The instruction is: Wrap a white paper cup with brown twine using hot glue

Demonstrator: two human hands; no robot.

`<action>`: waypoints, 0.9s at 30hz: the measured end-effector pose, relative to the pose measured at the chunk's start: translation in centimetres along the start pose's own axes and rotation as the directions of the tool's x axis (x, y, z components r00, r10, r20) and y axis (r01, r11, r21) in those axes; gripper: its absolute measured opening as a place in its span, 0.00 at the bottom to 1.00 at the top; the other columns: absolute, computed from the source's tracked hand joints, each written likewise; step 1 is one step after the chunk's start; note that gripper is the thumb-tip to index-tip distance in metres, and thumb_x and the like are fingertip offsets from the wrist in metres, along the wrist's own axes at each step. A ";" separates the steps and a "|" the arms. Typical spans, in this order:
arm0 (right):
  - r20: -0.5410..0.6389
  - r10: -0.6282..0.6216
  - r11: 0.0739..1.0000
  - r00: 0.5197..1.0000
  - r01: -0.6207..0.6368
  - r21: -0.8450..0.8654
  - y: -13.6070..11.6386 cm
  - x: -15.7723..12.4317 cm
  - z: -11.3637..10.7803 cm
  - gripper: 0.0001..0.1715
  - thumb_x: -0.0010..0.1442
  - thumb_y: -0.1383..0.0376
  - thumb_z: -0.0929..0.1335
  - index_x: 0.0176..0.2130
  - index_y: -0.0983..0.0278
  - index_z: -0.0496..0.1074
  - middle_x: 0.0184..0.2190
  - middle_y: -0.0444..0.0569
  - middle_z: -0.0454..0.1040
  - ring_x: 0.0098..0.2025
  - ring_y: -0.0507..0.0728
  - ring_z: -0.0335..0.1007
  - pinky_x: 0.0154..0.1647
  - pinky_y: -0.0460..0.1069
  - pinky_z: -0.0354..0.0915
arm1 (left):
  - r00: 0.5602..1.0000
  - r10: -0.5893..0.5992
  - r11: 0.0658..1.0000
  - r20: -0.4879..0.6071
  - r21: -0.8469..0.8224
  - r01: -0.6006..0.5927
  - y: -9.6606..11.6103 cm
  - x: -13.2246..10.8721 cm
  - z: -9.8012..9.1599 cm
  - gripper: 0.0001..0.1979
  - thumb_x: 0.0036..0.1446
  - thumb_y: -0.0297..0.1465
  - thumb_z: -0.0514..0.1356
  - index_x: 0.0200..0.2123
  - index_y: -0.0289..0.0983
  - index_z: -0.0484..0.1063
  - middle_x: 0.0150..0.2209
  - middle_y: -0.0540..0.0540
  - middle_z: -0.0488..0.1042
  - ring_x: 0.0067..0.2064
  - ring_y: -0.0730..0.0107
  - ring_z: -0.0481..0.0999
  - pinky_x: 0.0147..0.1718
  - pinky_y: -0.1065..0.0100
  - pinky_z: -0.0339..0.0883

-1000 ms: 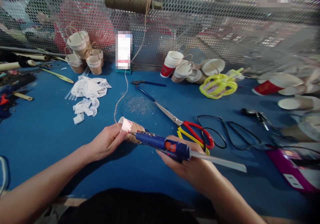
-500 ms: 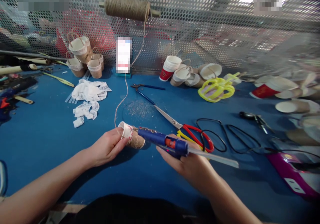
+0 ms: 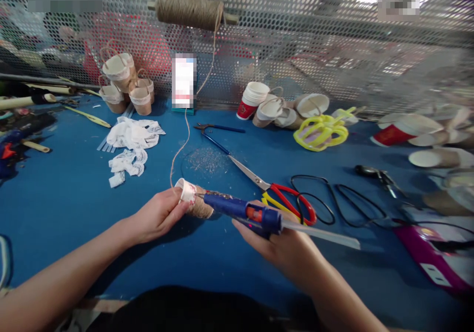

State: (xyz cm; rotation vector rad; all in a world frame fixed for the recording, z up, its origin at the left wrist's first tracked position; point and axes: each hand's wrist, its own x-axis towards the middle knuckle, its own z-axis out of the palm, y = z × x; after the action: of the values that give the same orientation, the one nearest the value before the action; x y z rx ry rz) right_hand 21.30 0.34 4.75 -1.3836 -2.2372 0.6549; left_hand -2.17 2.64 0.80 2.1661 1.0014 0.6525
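Observation:
Tilted on its side, a paper cup (image 3: 188, 192) partly wrapped in brown twine is pinched by its rim in my left hand (image 3: 163, 213). A strand of twine (image 3: 179, 150) runs from the cup up to a spool (image 3: 188, 11) on the mesh. My right hand (image 3: 285, 240) is closed around a blue hot glue gun (image 3: 237, 208), its nozzle pointing left at the cup's side where the twine meets bare paper. A clear glue stick (image 3: 329, 236) sticks out of its back end. Whether the tip touches the cup I cannot tell.
Red-and-yellow-handled scissors (image 3: 274, 191) lie beyond the glue gun, close to blue-handled pliers (image 3: 218, 137). White lace (image 3: 133, 134) lies left, before twine-covered cups (image 3: 138, 97). A black cable (image 3: 355, 208) leads to a purple power strip (image 3: 429, 258). A phone (image 3: 184, 83) stands at the back.
The glue gun has shifted very slightly right and its rear end has dipped a little. The left hand and cup have hardly moved.

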 end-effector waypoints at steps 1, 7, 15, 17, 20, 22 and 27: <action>-0.018 -0.001 1.000 1.000 0.001 -0.013 0.0 0.1 0.0 0.08 0.55 0.65 0.62 0.24 0.62 0.62 0.19 0.42 0.66 0.20 0.50 0.61 0.21 0.45 0.60 | 1.000 0.013 1.000 0.014 0.003 -0.013 0.0 0.0 -0.1 0.15 0.61 0.30 0.43 0.38 0.32 0.68 0.37 0.40 0.73 0.41 0.64 0.71 0.43 0.64 0.65; -0.084 0.009 1.000 0.996 -0.010 -0.018 0.1 0.7 0.2 0.07 0.54 0.63 0.62 0.26 0.62 0.65 0.20 0.44 0.70 0.21 0.51 0.65 0.23 0.46 0.62 | 0.991 0.133 0.990 0.032 0.049 -0.134 0.0 -0.1 -0.3 0.13 0.60 0.27 0.43 0.38 0.32 0.67 0.38 0.39 0.72 0.44 0.63 0.70 0.44 0.63 0.64; -0.087 0.171 0.985 0.981 -0.173 -0.017 0.3 0.2 0.4 0.13 0.51 0.58 0.65 0.21 0.62 0.62 0.16 0.41 0.65 0.17 0.50 0.59 0.18 0.46 0.61 | 0.986 0.160 0.985 0.039 0.066 -0.162 0.0 0.0 -0.3 0.13 0.61 0.27 0.43 0.37 0.33 0.66 0.38 0.40 0.73 0.45 0.63 0.70 0.47 0.61 0.63; -0.065 0.195 0.981 0.979 -0.195 0.008 0.4 0.1 0.3 0.14 0.50 0.57 0.65 0.20 0.62 0.61 0.14 0.40 0.61 0.16 0.49 0.55 0.16 0.45 0.59 | 0.991 0.132 0.989 0.038 0.062 -0.134 0.0 0.0 -0.3 0.13 0.61 0.28 0.43 0.37 0.33 0.67 0.36 0.40 0.73 0.44 0.63 0.70 0.46 0.62 0.64; -0.042 0.224 0.973 0.974 -0.222 0.062 0.3 0.2 0.2 0.16 0.50 0.58 0.65 0.18 0.62 0.59 0.12 0.37 0.53 0.14 0.47 0.47 0.13 0.44 0.55 | 0.994 0.097 0.993 0.050 0.065 -0.100 0.0 -0.1 -0.3 0.14 0.60 0.28 0.43 0.38 0.32 0.67 0.33 0.40 0.73 0.44 0.62 0.70 0.45 0.61 0.65; -0.051 0.251 0.965 0.967 -0.246 0.092 0.2 0.3 0.1 0.16 0.49 0.58 0.66 0.17 0.62 0.58 0.11 0.37 0.52 0.13 0.46 0.46 0.11 0.44 0.54 | 0.993 0.105 0.992 0.050 0.064 -0.108 0.0 -0.1 -0.4 0.14 0.61 0.28 0.43 0.37 0.32 0.67 0.35 0.40 0.73 0.43 0.62 0.71 0.45 0.62 0.65; -0.120 0.223 0.973 0.967 -0.212 0.093 -0.2 0.7 0.0 0.09 0.49 0.62 0.66 0.21 0.61 0.64 0.13 0.40 0.60 0.15 0.49 0.55 0.13 0.44 0.58 | 0.986 0.164 0.984 0.031 0.068 -0.166 0.1 -0.1 -0.3 0.13 0.61 0.27 0.44 0.35 0.33 0.67 0.41 0.40 0.73 0.45 0.63 0.71 0.47 0.63 0.63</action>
State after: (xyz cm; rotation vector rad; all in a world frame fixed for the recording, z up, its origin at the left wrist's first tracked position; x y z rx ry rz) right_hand 20.87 0.95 4.92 -1.5984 -1.9552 0.6962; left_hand -2.39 2.64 1.10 2.3314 0.8495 0.6733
